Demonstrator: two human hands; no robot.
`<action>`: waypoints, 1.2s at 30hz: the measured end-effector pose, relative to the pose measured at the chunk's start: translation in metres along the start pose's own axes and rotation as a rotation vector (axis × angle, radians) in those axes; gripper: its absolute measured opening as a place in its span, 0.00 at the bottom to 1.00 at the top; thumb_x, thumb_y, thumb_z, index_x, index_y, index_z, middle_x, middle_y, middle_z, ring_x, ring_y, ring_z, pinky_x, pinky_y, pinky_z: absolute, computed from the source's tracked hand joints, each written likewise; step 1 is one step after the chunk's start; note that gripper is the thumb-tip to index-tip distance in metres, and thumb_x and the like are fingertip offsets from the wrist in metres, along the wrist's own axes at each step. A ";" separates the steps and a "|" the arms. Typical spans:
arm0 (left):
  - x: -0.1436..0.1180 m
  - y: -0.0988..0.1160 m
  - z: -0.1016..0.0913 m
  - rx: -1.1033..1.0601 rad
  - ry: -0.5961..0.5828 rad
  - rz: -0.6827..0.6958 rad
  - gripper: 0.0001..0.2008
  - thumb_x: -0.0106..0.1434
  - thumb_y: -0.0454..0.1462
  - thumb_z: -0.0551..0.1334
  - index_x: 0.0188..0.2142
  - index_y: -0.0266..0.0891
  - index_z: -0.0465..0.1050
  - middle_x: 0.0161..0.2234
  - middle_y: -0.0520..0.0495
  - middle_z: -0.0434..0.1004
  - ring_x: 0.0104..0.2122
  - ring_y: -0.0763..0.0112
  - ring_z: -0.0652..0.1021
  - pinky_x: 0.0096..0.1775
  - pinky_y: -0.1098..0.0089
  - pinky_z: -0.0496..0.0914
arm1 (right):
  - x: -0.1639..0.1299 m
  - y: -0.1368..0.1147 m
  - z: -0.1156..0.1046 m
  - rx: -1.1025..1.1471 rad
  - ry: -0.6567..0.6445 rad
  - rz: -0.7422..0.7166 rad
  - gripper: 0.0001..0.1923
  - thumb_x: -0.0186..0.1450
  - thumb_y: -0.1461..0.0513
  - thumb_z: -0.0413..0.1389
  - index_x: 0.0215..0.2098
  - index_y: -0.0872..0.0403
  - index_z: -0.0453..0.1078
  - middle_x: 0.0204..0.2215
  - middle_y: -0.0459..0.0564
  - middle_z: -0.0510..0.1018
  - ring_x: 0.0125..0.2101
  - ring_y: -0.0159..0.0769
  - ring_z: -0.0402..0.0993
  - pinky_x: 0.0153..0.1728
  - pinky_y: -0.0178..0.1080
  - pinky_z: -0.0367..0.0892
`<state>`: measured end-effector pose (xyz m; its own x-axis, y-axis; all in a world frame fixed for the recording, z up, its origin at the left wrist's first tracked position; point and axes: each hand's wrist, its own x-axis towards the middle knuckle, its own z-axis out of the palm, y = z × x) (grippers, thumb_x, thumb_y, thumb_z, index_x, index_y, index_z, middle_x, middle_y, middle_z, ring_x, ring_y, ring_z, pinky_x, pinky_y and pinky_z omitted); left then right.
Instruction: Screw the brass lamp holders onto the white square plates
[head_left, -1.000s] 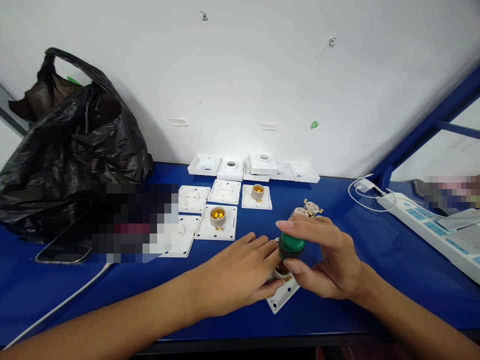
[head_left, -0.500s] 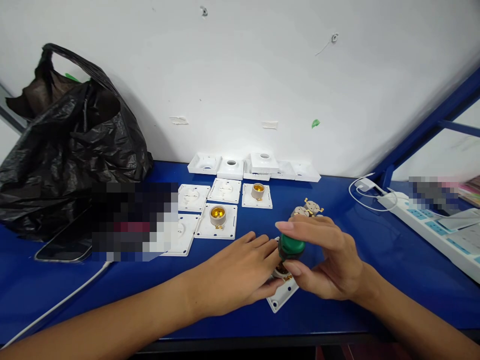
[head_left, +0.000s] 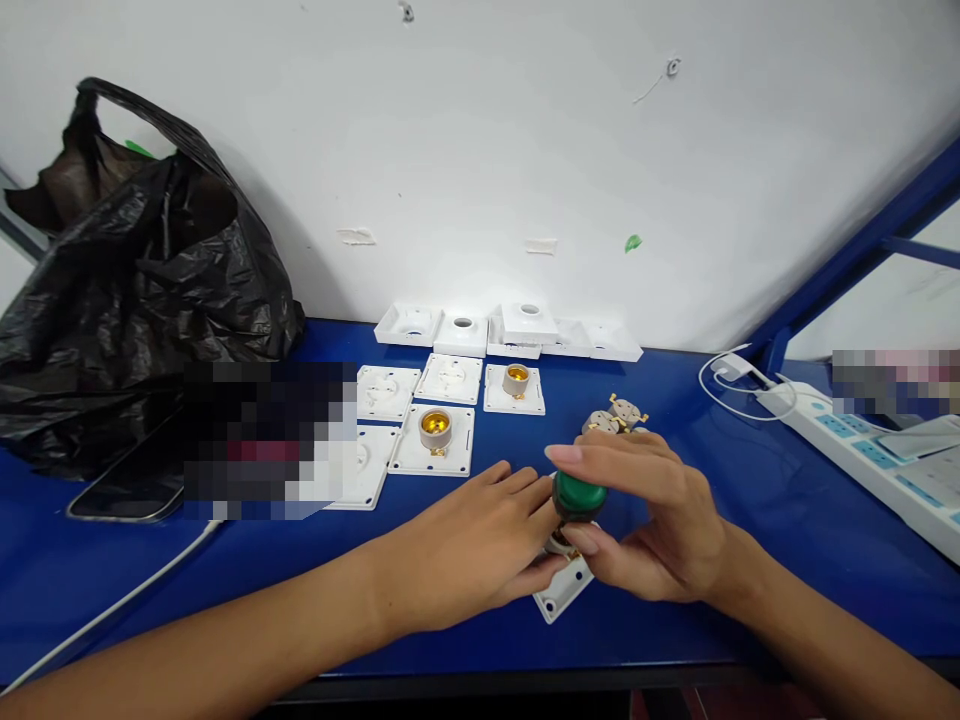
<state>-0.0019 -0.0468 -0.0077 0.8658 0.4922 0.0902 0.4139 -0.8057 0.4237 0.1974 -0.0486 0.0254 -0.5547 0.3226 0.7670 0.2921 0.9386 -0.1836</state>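
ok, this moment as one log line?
left hand: at socket on plate | right hand: holding green handle above socket | beyond: loose parts, white covers by wall

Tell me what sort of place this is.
Probably a workbench used for small assembly: a blue tabletop against a wall, square white plates laid out beside loose sockets, and a green handle gripped in the right hand.
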 end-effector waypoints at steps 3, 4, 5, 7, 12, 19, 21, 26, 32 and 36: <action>-0.002 -0.001 0.001 -0.008 0.024 0.003 0.09 0.76 0.38 0.60 0.52 0.38 0.73 0.53 0.41 0.79 0.51 0.56 0.79 0.51 0.62 0.74 | 0.000 0.000 0.001 0.010 -0.003 0.002 0.22 0.76 0.60 0.52 0.67 0.52 0.63 0.27 0.43 0.78 0.22 0.34 0.73 0.22 0.36 0.66; -0.002 -0.001 0.002 -0.010 0.034 0.006 0.09 0.76 0.39 0.60 0.52 0.38 0.73 0.53 0.41 0.79 0.51 0.56 0.79 0.51 0.61 0.73 | -0.001 0.000 0.001 0.014 -0.004 0.002 0.21 0.76 0.61 0.53 0.66 0.53 0.64 0.26 0.43 0.77 0.22 0.34 0.73 0.22 0.36 0.66; -0.002 -0.001 0.002 -0.009 0.042 0.008 0.10 0.77 0.39 0.59 0.53 0.39 0.73 0.54 0.41 0.79 0.52 0.55 0.79 0.52 0.61 0.73 | -0.001 0.001 0.002 0.015 -0.007 0.002 0.21 0.76 0.61 0.53 0.65 0.53 0.65 0.26 0.43 0.77 0.22 0.34 0.73 0.21 0.36 0.66; -0.003 -0.003 0.004 -0.004 0.056 0.010 0.12 0.77 0.41 0.58 0.55 0.39 0.72 0.55 0.40 0.79 0.54 0.54 0.79 0.55 0.59 0.73 | -0.001 0.000 0.002 0.018 -0.018 0.006 0.20 0.75 0.60 0.54 0.64 0.54 0.66 0.26 0.43 0.76 0.22 0.34 0.72 0.22 0.36 0.65; -0.002 -0.006 0.009 0.012 0.100 0.014 0.13 0.75 0.42 0.59 0.56 0.44 0.72 0.53 0.43 0.79 0.56 0.53 0.78 0.56 0.57 0.73 | -0.001 -0.001 0.002 0.035 -0.046 0.004 0.18 0.76 0.61 0.53 0.63 0.55 0.66 0.26 0.42 0.73 0.22 0.32 0.68 0.22 0.36 0.62; -0.002 -0.007 0.010 0.015 0.111 0.015 0.11 0.75 0.41 0.56 0.53 0.47 0.73 0.47 0.46 0.80 0.53 0.55 0.80 0.53 0.59 0.75 | 0.000 -0.001 0.002 0.072 -0.054 -0.003 0.17 0.77 0.61 0.53 0.62 0.57 0.66 0.28 0.43 0.73 0.24 0.31 0.67 0.23 0.36 0.61; -0.002 -0.007 0.009 0.022 0.109 0.012 0.10 0.75 0.40 0.57 0.52 0.46 0.73 0.48 0.46 0.80 0.53 0.55 0.80 0.53 0.59 0.75 | 0.001 -0.001 0.002 0.065 -0.051 -0.005 0.17 0.77 0.61 0.53 0.62 0.56 0.65 0.28 0.42 0.73 0.23 0.31 0.66 0.22 0.36 0.60; -0.002 -0.006 0.008 0.033 0.104 0.018 0.10 0.75 0.40 0.59 0.53 0.44 0.72 0.52 0.44 0.79 0.56 0.54 0.78 0.57 0.57 0.73 | 0.001 -0.001 0.003 0.055 -0.053 -0.005 0.17 0.77 0.61 0.52 0.63 0.54 0.65 0.27 0.42 0.74 0.24 0.31 0.67 0.22 0.35 0.61; -0.002 -0.007 0.008 0.011 0.109 0.018 0.10 0.75 0.40 0.56 0.51 0.46 0.73 0.47 0.46 0.80 0.53 0.56 0.80 0.53 0.59 0.75 | 0.001 0.000 0.003 0.073 -0.047 -0.009 0.18 0.77 0.61 0.53 0.63 0.56 0.65 0.28 0.43 0.74 0.24 0.31 0.67 0.23 0.35 0.61; -0.002 -0.007 0.010 -0.006 0.121 0.014 0.11 0.74 0.40 0.55 0.52 0.47 0.73 0.47 0.47 0.80 0.53 0.56 0.80 0.52 0.59 0.76 | 0.000 0.000 0.004 0.074 -0.045 -0.009 0.20 0.76 0.62 0.53 0.65 0.54 0.64 0.28 0.42 0.73 0.23 0.31 0.66 0.22 0.35 0.61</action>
<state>-0.0039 -0.0449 -0.0198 0.8312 0.5171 0.2045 0.3995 -0.8111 0.4272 0.1942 -0.0483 0.0235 -0.5918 0.3178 0.7409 0.2294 0.9474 -0.2231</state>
